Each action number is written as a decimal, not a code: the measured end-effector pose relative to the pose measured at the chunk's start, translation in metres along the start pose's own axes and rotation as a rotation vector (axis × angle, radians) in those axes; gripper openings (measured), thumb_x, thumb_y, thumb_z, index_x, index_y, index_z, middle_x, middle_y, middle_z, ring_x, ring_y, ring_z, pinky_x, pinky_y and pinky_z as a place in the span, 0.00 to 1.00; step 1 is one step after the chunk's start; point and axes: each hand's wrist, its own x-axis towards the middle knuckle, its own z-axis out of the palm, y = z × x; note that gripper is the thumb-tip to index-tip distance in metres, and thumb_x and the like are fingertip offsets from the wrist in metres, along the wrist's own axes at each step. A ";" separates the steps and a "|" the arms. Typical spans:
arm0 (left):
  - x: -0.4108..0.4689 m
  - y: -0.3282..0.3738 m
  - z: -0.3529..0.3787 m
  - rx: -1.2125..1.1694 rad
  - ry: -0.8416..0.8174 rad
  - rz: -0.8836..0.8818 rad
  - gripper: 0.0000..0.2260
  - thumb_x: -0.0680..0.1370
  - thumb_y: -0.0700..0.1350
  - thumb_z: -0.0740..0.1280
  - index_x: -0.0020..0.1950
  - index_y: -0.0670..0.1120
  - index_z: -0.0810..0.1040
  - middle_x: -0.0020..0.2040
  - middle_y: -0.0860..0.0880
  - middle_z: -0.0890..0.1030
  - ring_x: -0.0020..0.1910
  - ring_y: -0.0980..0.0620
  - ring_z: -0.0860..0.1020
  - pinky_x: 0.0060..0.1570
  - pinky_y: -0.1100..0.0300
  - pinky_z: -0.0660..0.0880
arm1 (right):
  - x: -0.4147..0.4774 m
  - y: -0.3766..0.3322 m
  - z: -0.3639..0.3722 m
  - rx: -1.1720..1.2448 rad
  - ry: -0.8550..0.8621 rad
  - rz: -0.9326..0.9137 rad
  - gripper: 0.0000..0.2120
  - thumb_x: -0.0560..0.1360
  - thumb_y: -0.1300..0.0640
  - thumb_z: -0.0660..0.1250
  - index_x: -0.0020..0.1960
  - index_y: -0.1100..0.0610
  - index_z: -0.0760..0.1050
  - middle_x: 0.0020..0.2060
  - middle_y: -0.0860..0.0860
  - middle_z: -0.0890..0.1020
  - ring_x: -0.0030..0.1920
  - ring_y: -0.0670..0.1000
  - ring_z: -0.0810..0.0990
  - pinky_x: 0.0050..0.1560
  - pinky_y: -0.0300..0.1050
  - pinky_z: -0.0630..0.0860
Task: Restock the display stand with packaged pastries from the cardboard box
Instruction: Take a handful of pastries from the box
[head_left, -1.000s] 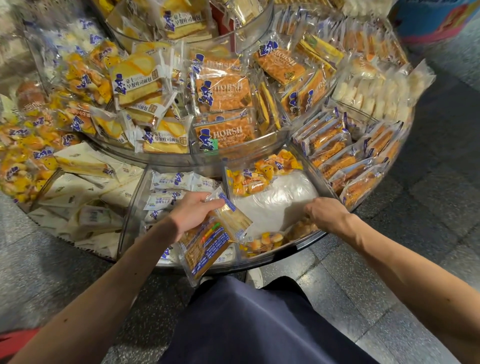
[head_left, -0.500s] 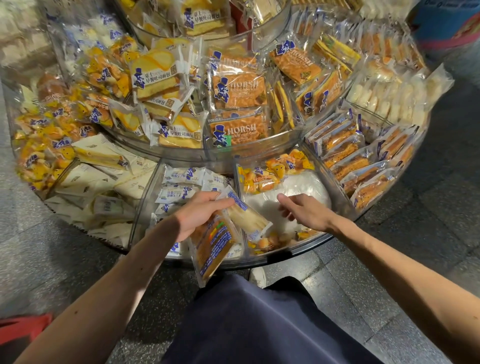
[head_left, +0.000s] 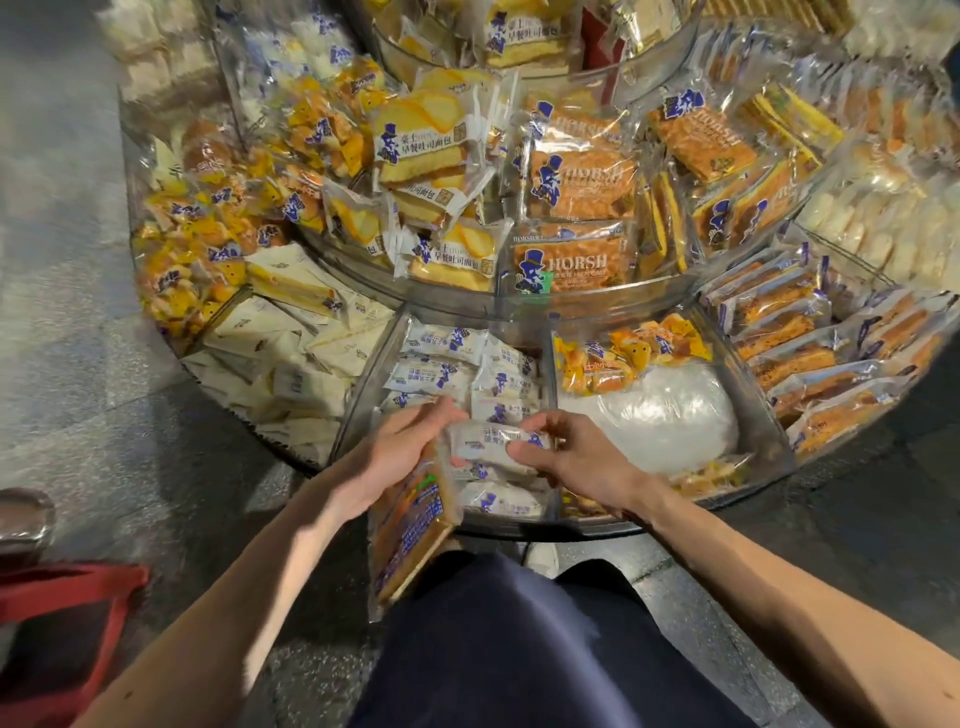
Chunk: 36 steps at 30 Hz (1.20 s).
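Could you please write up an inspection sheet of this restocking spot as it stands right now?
Surface: round tiered display stand with clear dividers; grey stone floor.
Job's things: white packets fill the front compartment; the next one right holds a white plastic bag and few yellow packets. No cardboard box in view.
Clutter: red object on the floor, lower left.
Grippers: left hand holds an orange flat pack; right hand pinches a white packet in its fingers.
Cables: nothing seen.
Surroundings: a shoe at the left edge.
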 end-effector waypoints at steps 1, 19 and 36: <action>-0.001 -0.004 -0.007 0.034 0.022 0.017 0.15 0.76 0.60 0.65 0.58 0.58 0.82 0.57 0.56 0.81 0.57 0.57 0.79 0.52 0.65 0.74 | 0.001 -0.003 0.010 -0.023 -0.005 -0.036 0.13 0.74 0.55 0.75 0.54 0.55 0.75 0.51 0.49 0.80 0.47 0.48 0.79 0.49 0.34 0.74; 0.060 -0.022 -0.056 1.330 0.368 0.171 0.16 0.82 0.49 0.64 0.69 0.47 0.71 0.42 0.48 0.83 0.35 0.51 0.79 0.31 0.59 0.68 | 0.097 -0.013 0.077 -1.252 0.112 -0.400 0.19 0.82 0.47 0.62 0.69 0.54 0.70 0.67 0.52 0.74 0.66 0.57 0.66 0.62 0.52 0.67; 0.036 -0.029 -0.071 0.881 0.572 0.253 0.25 0.80 0.54 0.65 0.75 0.51 0.62 0.62 0.46 0.78 0.44 0.48 0.81 0.42 0.56 0.75 | 0.091 -0.043 0.077 -1.072 0.196 -0.397 0.31 0.78 0.36 0.62 0.68 0.59 0.72 0.59 0.57 0.75 0.60 0.57 0.69 0.62 0.51 0.67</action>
